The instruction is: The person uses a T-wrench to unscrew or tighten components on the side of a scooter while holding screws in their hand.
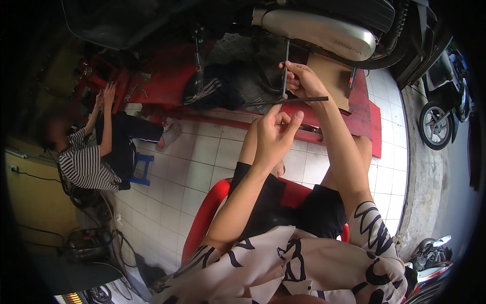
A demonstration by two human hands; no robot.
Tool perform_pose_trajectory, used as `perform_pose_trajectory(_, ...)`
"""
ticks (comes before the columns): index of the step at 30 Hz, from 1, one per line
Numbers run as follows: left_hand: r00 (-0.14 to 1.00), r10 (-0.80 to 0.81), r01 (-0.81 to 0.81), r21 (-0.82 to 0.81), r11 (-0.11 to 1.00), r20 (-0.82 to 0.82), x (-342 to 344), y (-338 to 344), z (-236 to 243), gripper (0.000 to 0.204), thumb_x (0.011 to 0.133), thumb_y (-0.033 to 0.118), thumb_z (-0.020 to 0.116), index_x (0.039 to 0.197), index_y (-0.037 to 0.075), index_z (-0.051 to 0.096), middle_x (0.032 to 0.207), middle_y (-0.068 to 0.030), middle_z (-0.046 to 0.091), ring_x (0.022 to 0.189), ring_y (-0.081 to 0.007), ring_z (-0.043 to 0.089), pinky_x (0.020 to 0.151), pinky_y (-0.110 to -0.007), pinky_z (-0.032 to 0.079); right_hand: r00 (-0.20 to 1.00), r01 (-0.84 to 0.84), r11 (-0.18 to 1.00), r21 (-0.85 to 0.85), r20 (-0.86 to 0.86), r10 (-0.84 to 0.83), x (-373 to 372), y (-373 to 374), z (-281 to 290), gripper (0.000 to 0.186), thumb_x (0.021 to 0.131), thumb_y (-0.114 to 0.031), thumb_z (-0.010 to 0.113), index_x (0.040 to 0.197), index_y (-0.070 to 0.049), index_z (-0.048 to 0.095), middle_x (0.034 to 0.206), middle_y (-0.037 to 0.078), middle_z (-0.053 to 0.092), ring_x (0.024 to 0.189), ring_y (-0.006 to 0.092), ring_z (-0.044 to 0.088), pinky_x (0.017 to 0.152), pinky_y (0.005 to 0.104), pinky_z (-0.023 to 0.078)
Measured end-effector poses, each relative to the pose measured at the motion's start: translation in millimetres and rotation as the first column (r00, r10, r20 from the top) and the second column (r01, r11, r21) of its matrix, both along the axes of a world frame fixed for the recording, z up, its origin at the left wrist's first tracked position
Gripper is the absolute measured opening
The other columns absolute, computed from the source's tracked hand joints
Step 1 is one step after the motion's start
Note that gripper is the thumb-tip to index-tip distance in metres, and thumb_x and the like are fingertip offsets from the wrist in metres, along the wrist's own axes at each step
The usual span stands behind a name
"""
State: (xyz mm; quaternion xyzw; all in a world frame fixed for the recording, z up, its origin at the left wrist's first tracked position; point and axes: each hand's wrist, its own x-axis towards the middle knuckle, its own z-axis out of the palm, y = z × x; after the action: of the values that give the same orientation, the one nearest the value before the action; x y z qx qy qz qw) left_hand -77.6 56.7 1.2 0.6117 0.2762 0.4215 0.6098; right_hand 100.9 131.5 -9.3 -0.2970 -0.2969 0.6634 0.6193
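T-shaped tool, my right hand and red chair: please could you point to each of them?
T-shaped tool [284, 81]: head view, on its shaft.
Your right hand [305, 83]: head view, on the middle of the hand.
Red chair [203, 209]: head view, on its curved left side.

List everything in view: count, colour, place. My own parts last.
Motorbike: one, silver and dark, top
T-handled tool: one, dark grey, beneath it
Platform: one, red, beneath the motorbike
Cardboard: one sheet, brown, on platform's right
Cloth: one, black, white-striped, on platform
Parked motorbikes: at least two, mixed colours, right
Co-worker: one, striped shirt, left
Stool: one, blue, under co-worker
Chair: one, red, under you
Floor tiles: many, white, below
Edges: too dark to itemise
Shirt: one, pale, black-patterned, bottom
Left hand: one, bare, fingertip at crossbar
Right hand: one, bare, around shaft
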Motion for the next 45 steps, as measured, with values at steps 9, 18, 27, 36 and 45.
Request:
perform_pose_trajectory(9,0.866,0.492,-0.321,0.656,0.683,-0.089,22.9,19.0,-6.3,0.031,0.082,0.004,0.063,0.113,0.007,0.060,0.096,-0.0044,0.052,0.077,-0.0148,0.053,0.061,-0.026,0.040,0.998,0.025,1.000,-0.007,0.049,-0.025,-3.4,-6.2,-1.2,0.017,0.099,-0.014,0.049,0.102,0.001,0.055,0.067,-0.001,0.045,0.054,0.0063,0.034,0.050,0.0214,0.030)
perform_pose_trajectory(18,0.797,0.602,-0.421,0.675,0.607,-0.044,-20.9,-3.6,1.4,0.010,0.083,0.000,0.061,0.092,0.003,0.062,0.081,-0.0030,0.052,0.066,-0.0150,0.047,0.057,-0.027,0.038,1.000,0.014,0.999,0.040,-0.009,-0.014,-0.3,-5.5,1.8,0.014,0.097,-0.011,0.051,0.095,0.002,0.054,0.064,-0.001,0.046,0.053,0.0066,0.034,0.049,0.0216,0.030)
perform_pose_trajectory(27,0.973,0.229,-0.207,-0.378,0.903,0.015,-47.0,19.0,-18.6,0.042,0.096,0.043,0.054,0.079,0.005,0.057,0.063,-0.0051,0.060,0.052,-0.0125,0.059,0.045,-0.022,0.039,1.000,0.011,1.000,0.029,-0.024,-0.010,-10.3,-6.1,5.0,0.017,0.098,-0.014,0.051,0.099,0.002,0.052,0.064,-0.002,0.044,0.054,0.0058,0.036,0.048,0.0210,0.030)
perform_pose_trajectory(36,0.913,0.407,-0.407,0.005,0.913,0.017,-35.8,34.6,15.0,0.033,0.096,0.023,0.059,0.073,0.000,0.059,0.060,-0.0054,0.060,0.048,-0.0084,0.057,0.044,-0.022,0.041,0.994,-0.017,0.996,-0.083,0.109,0.026,-19.3,-22.6,10.1,0.021,0.100,-0.021,0.050,0.100,-0.001,0.055,0.062,-0.005,0.039,0.050,0.0036,0.032,0.046,0.0194,0.028)
perform_pose_trajectory(45,0.832,0.555,-0.487,0.482,0.728,0.003,-30.6,44.2,24.4,0.024,0.086,0.016,0.070,0.076,0.000,0.055,0.060,-0.0050,0.057,0.045,-0.0109,0.053,0.044,-0.026,0.039,0.984,-0.150,0.988,-0.035,0.091,0.152,-24.6,-33.9,19.0,0.021,0.102,-0.022,0.044,0.097,-0.004,0.053,0.059,-0.005,0.038,0.045,0.0032,0.027,0.042,0.0189,0.023)
